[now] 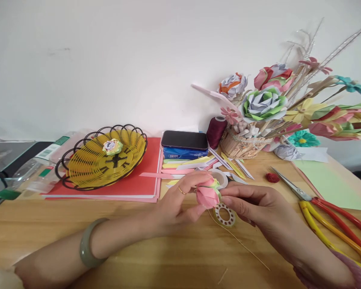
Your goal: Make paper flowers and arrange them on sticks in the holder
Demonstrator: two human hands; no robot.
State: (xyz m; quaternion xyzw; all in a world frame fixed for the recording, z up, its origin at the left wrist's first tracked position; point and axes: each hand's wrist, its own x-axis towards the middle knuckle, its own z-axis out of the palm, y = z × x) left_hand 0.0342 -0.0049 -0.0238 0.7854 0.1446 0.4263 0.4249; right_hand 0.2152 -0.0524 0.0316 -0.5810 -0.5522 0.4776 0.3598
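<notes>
A small pink paper flower (208,196) with some yellow and green petals is held above the wooden table. My left hand (179,196) grips it from the left, thumb below and fingers over the top. On the other side, my right hand (258,202) is closed in a pinch at the flower's right edge; its fingertips partly hide what they pinch. A thin thread (243,245) runs from under the flower down the table to the right. Just beneath the hands lies a roll of tape (224,215) with a dotted core, and a white roll (221,176) shows behind them.
A yellow woven basket (132,160) holding a small paper flower (112,147) sits on red paper (152,176). Behind my hands are paper strips (195,162), a phone (185,139) and maroon thread (215,130). Scissors (313,198) and a flower-filled basket (242,146) are at right.
</notes>
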